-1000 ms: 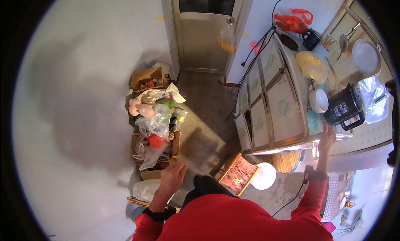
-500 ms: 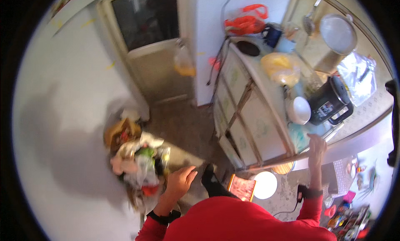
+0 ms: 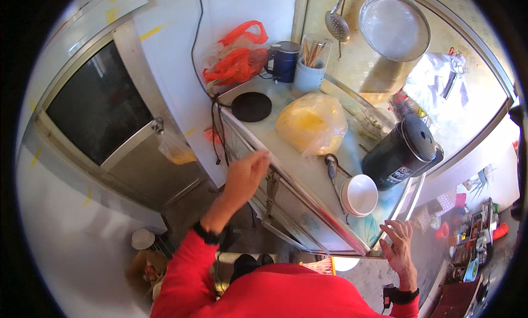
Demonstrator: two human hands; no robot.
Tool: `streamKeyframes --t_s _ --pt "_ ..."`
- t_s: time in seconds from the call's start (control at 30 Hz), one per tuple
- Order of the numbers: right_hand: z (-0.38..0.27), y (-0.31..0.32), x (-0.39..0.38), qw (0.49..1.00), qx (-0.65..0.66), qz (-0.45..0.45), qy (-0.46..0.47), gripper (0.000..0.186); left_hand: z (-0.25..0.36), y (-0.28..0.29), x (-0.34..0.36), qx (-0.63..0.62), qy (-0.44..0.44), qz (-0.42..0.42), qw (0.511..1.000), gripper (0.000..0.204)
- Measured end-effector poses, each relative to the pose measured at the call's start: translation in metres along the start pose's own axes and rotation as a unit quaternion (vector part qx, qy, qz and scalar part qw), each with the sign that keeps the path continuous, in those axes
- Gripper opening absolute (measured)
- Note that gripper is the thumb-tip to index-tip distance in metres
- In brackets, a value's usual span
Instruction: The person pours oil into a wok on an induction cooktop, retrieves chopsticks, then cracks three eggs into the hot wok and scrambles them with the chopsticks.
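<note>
My left hand (image 3: 243,178) hovers at the front edge of the cabinet top (image 3: 258,139), its fingers loosely curled together with nothing visible in them. My right hand (image 3: 400,255) is open beside the cabinet's near right corner, fingers apart and holding nothing. Between the hands, a white bowl (image 3: 360,196) stands on the top, with a dark-handled spoon (image 3: 331,169) lying against its left side. Behind the bowl is a black electric jug (image 3: 399,158). A clear plastic bag with yellow contents (image 3: 311,123) lies farther back, beyond my left hand.
At the back stand a dark blue mug (image 3: 283,62), a chopstick holder (image 3: 309,76) and red plastic bags (image 3: 236,59). A black round mat (image 3: 251,107) lies near the wall. A skimmer (image 3: 336,25) and a pot lid (image 3: 395,29) hang behind. A door (image 3: 104,103) is at left.
My view has turned toward the cabinet, which now fills the middle. My left hand has risen from low down to the cabinet's edge, its fingers curling. My right hand has spread its fingers.
</note>
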State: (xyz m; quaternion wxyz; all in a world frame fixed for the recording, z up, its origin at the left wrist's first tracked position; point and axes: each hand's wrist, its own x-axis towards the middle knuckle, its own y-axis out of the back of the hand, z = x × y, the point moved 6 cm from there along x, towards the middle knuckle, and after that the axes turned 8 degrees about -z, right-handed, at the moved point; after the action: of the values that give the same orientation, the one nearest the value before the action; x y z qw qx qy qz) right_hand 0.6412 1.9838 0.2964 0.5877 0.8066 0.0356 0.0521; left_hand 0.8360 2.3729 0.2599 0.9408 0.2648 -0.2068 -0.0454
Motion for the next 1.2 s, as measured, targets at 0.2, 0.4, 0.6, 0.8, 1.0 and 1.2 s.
streamKeyframes --t_s 0.2,0.4,0.6,0.8,1.0,1.2 --pt "-0.082 0.081 0.032 0.996 -0.035 0.077 0.028 0.046 0.017 0.019 0.236 -0.004 -0.130 0.059 0.990 0.068" --pt "-0.179 0.121 0.176 0.989 -0.127 0.065 0.047 0.047 0.040 -0.020 0.400 0.073 -0.193 -0.034 0.978 0.122" --pt "-0.196 0.108 0.319 0.987 -0.135 -0.069 0.043 0.046 0.021 -0.067 0.452 0.087 -0.169 -0.139 0.972 0.121" --pt "-0.167 0.108 0.381 0.987 -0.136 -0.068 -0.055 0.047 0.016 -0.053 0.465 0.095 -0.190 -0.095 0.973 0.108" --pt "-0.120 0.071 0.428 0.957 -0.214 -0.138 -0.139 0.056 0.012 -0.070 0.464 0.083 -0.251 -0.074 0.962 0.105" --pt "-0.087 0.082 0.468 0.981 -0.139 0.017 -0.136 0.063 0.005 -0.062 0.468 -0.062 -0.198 -0.136 0.969 0.104"
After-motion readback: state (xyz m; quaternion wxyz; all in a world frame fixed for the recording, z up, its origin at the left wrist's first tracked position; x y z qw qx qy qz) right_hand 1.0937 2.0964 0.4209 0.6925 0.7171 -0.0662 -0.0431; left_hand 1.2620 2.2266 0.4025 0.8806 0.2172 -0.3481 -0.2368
